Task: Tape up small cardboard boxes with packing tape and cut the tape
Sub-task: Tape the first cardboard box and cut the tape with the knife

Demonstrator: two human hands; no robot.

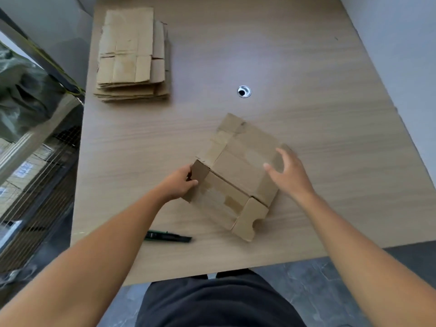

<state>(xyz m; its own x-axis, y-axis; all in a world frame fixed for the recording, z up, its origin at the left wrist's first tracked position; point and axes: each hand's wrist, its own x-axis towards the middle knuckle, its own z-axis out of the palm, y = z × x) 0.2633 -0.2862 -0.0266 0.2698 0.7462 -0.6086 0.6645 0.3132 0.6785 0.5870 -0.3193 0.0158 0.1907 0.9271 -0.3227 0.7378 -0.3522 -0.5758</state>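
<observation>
A small brown cardboard box (pixel 238 171) lies on the wooden table (pixel 306 114), turned at an angle, with old tape strips on its top and loose flaps at its near and far ends. My left hand (pixel 180 184) pinches the flap at the box's left corner. Over the box's right side hovers my right hand (pixel 289 172), fingers spread, holding nothing; whether it touches the box I cannot tell. A dark green utility knife (pixel 168 236) rests on the table near the front edge, left of the box. No tape roll is in sight.
A stack of flattened cardboard boxes (pixel 133 55) sits at the far left of the table. A round cable grommet (pixel 244 91) is set in the tabletop behind the box. Left of the table stand wire racks and a green bag (pixel 21 90).
</observation>
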